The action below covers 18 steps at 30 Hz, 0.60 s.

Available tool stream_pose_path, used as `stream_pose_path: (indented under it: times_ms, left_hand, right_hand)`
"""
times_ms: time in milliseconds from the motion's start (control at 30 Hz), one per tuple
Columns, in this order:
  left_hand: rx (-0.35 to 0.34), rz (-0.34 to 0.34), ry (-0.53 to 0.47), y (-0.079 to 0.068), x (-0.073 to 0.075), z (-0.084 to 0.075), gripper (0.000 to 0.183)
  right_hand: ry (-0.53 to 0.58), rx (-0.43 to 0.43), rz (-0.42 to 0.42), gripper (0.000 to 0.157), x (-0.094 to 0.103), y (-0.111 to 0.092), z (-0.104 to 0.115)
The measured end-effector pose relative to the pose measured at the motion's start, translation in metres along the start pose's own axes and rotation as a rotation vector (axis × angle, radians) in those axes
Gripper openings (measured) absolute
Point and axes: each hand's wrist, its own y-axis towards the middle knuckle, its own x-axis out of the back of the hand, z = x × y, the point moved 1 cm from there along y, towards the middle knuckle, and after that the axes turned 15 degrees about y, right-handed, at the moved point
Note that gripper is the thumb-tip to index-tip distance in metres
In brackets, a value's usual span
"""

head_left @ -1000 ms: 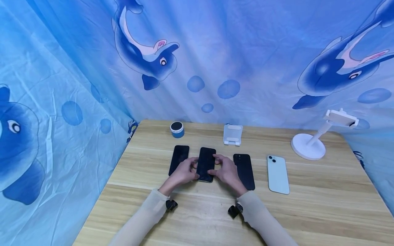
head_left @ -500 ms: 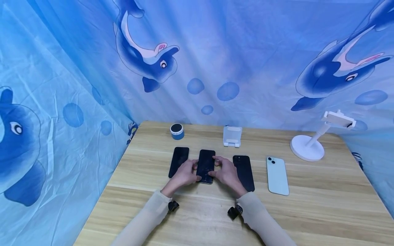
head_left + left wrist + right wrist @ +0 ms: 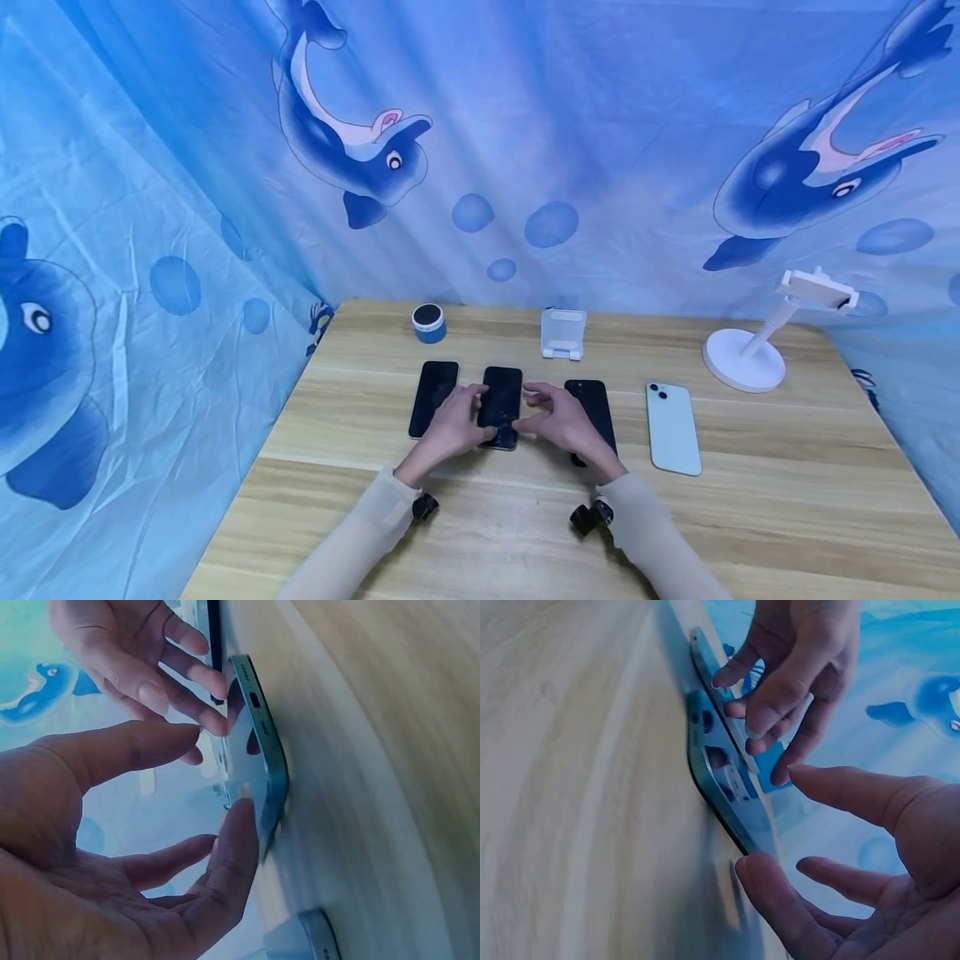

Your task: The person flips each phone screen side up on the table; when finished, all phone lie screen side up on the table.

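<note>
A phone [image 3: 501,398] with a dark screen lies face up on the wooden table between the two hands. In the left wrist view, the green edge of that phone [image 3: 276,761] shows its charging port. My left hand [image 3: 453,418] is at its left side, thumb and fingers spread, fingertips right at the edge. On the other side is my right hand [image 3: 561,419], its fingers loosely bent and apart, with a gap to the phone in the head view. My right forearm and hand partly cover a black phone [image 3: 594,398] lying back up.
Another dark-screened phone [image 3: 435,392] lies left of the left hand. A pale green phone [image 3: 675,433] lies back up at right. Along the back stand a blue speaker [image 3: 429,325], a small folding phone stand [image 3: 562,335] and a white round-based phone holder [image 3: 746,358].
Both hands have loosened from the middle phone's sides. The right hand has drawn off to the right, and the left fingers have spread. The phone stays on the table.
</note>
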Motion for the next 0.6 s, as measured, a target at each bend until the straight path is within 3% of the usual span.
stream_pose_path:
  times_ms: [267,600]
  left_hand:
    - [-0.087,-0.002,-0.063,0.005,-0.005,-0.019,0.062]
    - [-0.163,0.045,-0.171,0.009,-0.021,-0.044,0.062]
  right_hand:
    - [0.095,0.035,0.036,0.069,0.029,-0.010,-0.003]
    - [-0.016,0.036,-0.061,0.064,0.059,-0.029,-0.014]
